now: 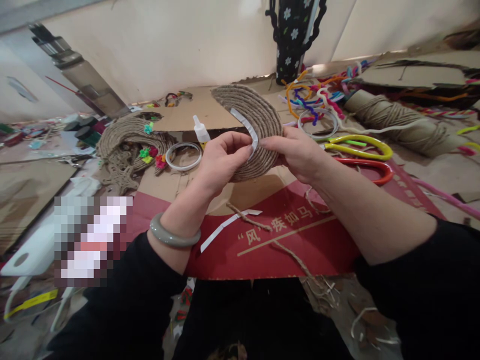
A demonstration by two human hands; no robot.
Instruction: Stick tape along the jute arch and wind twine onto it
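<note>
A crescent of coiled brown twine [268, 112] is held up above the cardboard, with a white strip [243, 121] along its inner curve. My left hand [227, 157] pinches the strip and the crescent's inner edge at the lower left. On the right side, my right hand [300, 152] grips the crescent, its thumb on the front face and its other fingers hidden behind. Below the hands, a second white strip [221, 231] lies bent on the red printed cardboard [225, 260], touching a loose piece of twine [245, 217].
Yellow-handled scissors [360, 147] and red-handled ones [386, 172] lie right of my right hand, near a twine spool [390, 120]. A glue bottle [201, 131], a clear tape ring [183, 156] and a decorated twine crescent [123, 137] are at the left. A black flowered bottle holder [290, 40] stands behind.
</note>
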